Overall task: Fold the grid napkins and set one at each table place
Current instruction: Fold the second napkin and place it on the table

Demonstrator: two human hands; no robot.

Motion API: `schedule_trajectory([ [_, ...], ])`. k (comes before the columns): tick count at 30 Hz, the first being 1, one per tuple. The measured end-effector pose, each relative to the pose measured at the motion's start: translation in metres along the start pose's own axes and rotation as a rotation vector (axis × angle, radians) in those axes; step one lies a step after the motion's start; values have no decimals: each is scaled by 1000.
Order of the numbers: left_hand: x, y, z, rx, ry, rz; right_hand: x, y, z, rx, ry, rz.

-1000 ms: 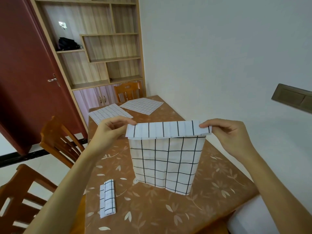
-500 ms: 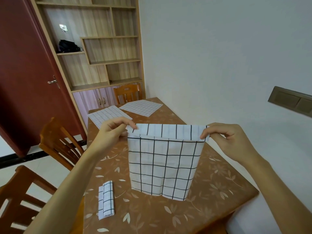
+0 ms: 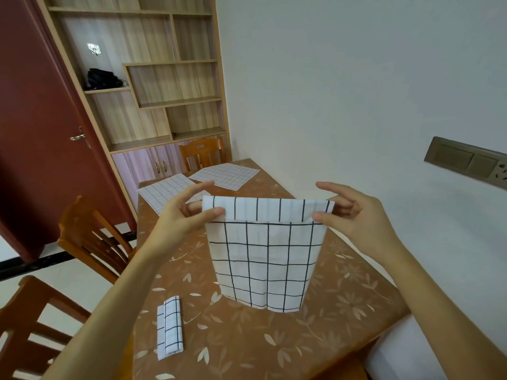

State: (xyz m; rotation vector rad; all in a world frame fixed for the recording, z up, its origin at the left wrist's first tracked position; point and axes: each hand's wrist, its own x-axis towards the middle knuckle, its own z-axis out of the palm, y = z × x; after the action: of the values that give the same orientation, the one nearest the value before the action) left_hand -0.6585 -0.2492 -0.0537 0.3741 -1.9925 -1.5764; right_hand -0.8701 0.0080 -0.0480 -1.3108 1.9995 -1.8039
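Rising along the right side, a plain pale wall [image 3: 356,78] is taking up most of the view, while a dark red door [image 3: 35,133] and a wooden shelf unit [image 3: 153,86] are standing at the left and at the far end. Below them a table [image 3: 247,349] under a brown leaf-patterned cover is stretching away from the person, its right edge lying against the wall. A near chair [image 3: 27,325] and a second chair [image 3: 90,237] are sitting along its left side, and a far chair [image 3: 203,154] is standing at its far end.

Over the middle of the table the held napkin [image 3: 263,259] is hanging upright, white with a black grid, its top band turned over toward the viewer. Whether its lower edge is touching the cover I cannot tell.

At the far end a flat napkin [image 3: 225,175] is lying open near the wall, and a second flat napkin [image 3: 164,189] is lying open just beside it at the left corner.

The left hand [image 3: 181,218] is pinching the top left corner of the held napkin, thumb in front and fingers behind, forefinger lifting free above. The right hand [image 3: 354,215] is pinching the top right corner the same way, its forefinger also standing clear.

A folded napkin [image 3: 170,331] is lying as a narrow strip near the table's left edge, well apart from the hanging one.

A brown switch plate [image 3: 466,163] is sitting on the wall, and a black bag [image 3: 103,78] is resting on a shelf.
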Motion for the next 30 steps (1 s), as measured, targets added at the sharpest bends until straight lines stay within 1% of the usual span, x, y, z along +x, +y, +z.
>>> schedule_trajectory([
  [3,2,-1,5,-5,-57,-54,6,-7,2,103,28,13],
  [6,5,-4,11,-24,3,-69,11,-11,4,221,54,44],
  [8,5,-3,16,-56,31,-59,13,-8,6,270,51,98],
  [11,8,-3,17,5,56,8,14,-1,13,251,0,208],
  [13,8,-1,18,48,54,53,12,3,18,203,-15,234],
  [15,8,-4,16,37,53,42,10,7,22,138,21,207],
  [18,7,-4,9,-14,23,-50,12,8,22,60,95,131],
  [21,6,-6,-2,34,-26,-108,14,7,20,37,127,71],
  [24,7,-7,-10,11,-79,-164,17,7,20,28,146,42],
  [30,5,-2,-4,-44,-160,-136,20,6,25,42,152,14],
])
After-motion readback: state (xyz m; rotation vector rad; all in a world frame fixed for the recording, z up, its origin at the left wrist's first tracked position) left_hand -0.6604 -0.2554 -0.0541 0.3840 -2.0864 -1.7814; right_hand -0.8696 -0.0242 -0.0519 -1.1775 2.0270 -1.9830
